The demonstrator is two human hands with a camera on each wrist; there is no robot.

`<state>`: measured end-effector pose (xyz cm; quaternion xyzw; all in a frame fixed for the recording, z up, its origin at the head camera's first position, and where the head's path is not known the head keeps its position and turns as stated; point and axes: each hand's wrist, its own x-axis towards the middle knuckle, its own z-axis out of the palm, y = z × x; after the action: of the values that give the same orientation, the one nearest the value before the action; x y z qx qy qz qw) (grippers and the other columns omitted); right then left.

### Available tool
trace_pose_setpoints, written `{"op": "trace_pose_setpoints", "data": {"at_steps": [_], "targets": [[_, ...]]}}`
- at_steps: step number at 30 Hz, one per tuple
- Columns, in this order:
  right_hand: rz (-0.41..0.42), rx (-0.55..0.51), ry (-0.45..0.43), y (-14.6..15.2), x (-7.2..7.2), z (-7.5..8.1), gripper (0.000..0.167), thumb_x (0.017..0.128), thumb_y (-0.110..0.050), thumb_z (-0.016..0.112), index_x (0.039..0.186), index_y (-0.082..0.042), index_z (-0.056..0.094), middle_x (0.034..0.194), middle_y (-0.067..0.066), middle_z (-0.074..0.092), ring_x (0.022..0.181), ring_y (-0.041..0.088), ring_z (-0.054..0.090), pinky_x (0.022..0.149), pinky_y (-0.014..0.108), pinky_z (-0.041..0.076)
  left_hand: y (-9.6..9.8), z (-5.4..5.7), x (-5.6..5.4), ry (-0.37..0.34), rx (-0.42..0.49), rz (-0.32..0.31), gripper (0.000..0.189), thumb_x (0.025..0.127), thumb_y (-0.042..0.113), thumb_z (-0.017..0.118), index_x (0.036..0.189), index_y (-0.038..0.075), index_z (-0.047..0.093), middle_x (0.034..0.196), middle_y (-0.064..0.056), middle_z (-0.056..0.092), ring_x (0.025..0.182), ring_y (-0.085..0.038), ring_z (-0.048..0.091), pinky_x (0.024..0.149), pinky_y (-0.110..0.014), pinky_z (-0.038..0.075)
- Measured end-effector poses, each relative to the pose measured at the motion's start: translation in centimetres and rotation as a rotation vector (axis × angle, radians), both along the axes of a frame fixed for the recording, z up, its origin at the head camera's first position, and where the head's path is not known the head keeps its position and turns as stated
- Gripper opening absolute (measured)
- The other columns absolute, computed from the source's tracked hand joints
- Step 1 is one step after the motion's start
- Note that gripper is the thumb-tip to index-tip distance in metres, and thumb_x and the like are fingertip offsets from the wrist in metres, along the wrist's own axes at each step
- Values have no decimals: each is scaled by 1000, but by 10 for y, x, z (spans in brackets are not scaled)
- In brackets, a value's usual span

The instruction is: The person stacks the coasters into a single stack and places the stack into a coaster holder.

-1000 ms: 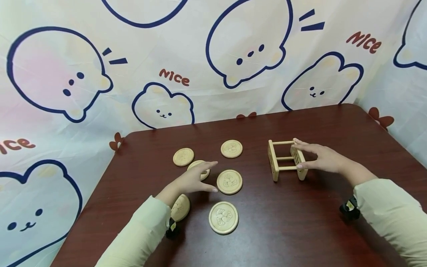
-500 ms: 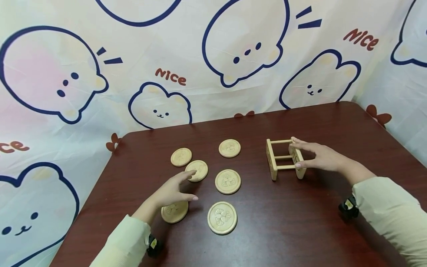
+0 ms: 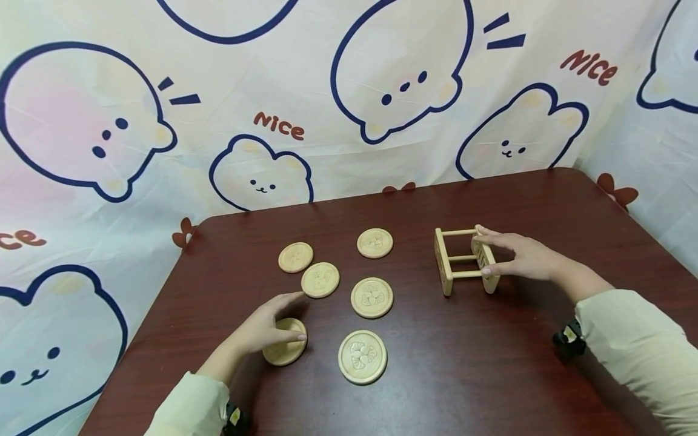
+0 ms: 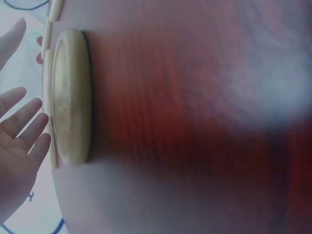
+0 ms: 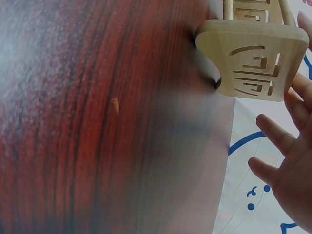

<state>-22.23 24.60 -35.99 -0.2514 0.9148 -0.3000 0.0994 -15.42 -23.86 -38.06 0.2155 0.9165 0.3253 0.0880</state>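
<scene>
My left hand (image 3: 259,327) hovers over a round wooden coaster (image 3: 285,354) at the near left, its thumb across the coaster in the head view. In the left wrist view its fingers (image 4: 22,122) are spread and hold nothing, beside the coaster's thick edge (image 4: 83,102). My right hand (image 3: 526,257) grips the right side panel of a small wooden coaster rack (image 3: 443,263), fingertips at its far corner and thumb at its near corner. The right wrist view shows that panel's cut-out pattern (image 5: 256,63), with two fingers held away from it. The rack has no coasters in it.
Several more carved coasters lie flat between the hands: one nearest me (image 3: 362,357), one behind it (image 3: 372,297), and others farther back (image 3: 375,243). Two overlap in view at the left (image 3: 320,280). A printed cloth (image 3: 382,163) hangs behind the dark table (image 3: 447,363).
My left hand has moved left and toward me, from above the middle coasters to the near-left one. My right hand and the rack have stayed in place.
</scene>
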Motion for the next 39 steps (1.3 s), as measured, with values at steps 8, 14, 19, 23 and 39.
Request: {"op": "trace_pose_setpoints", "data": {"at_steps": [8,14,19,23,39], "targets": [[-10,10,-1,0,0,-2,71,75,-40,63,132,-5,36,140,12,17,124,36,17,92,57,17,-8,-7,8,-3,-31,24,78,66,41,71,125,1,42,124,-15,43,115,-30,36,92,-46,28],[-16,19,-1,0,-1,-3,71,75,-40,62,132,-5,35,140,13,18,124,37,17,92,57,17,-14,-13,13,8,-53,36,77,65,40,72,124,0,43,122,-14,44,113,-30,38,90,-46,29],[-2,18,13,2,-1,-4,72,75,-41,62,132,-5,36,140,14,17,124,36,18,92,56,19,-17,-16,15,14,-68,47,79,62,41,74,123,1,45,122,-11,45,113,-26,39,91,-44,30],[2,16,12,2,-1,-4,72,76,-42,62,132,-5,35,140,13,17,124,36,18,92,56,19,-20,-17,15,31,-117,23,83,58,47,74,124,4,45,122,-9,45,114,-25,39,90,-43,31],[4,5,6,1,0,-2,73,75,-42,62,132,-6,35,141,12,16,125,35,16,92,56,18,-26,-11,17,22,-176,-65,93,48,40,81,126,7,44,127,-7,42,116,-26,36,89,-45,31]]}}
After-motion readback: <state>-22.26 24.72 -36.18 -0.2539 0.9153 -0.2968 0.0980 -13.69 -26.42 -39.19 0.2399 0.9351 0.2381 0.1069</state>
